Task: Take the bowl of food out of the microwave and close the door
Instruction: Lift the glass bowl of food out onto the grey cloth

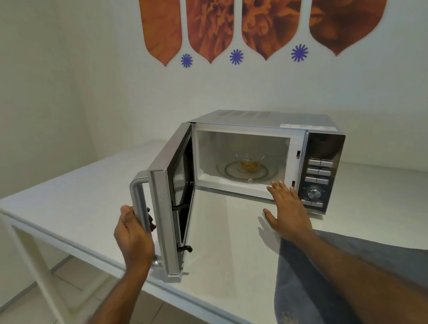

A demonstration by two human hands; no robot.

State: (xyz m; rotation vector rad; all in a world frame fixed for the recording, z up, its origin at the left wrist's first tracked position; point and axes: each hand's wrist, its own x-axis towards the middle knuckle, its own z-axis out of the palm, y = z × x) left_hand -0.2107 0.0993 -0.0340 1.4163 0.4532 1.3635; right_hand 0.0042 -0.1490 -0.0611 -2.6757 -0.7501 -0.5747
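Glass bowl w/ what looks like orange food sits mid-turntable inside the microwave. Door swung wide open; my left hand wraps its handle. Right hand flat, fingers spread, empty, near the cavity's front edge, above the white table.

Table: we see a white top on white legs, its near left corner jutting over the floor.
Cloth: we find a grey-blue cloth lying flat at the table's near right edge, running out of view at the bottom; a small pale patch sits at its near corner.
Wall art: we count four orange-brown petal shapes on the white wall beyond the table's far edge, each pointing down.
Stars: we see three small blue starbursts, one between each pair of petal tips.
Floor: we see pale tiles below the table's left edge.
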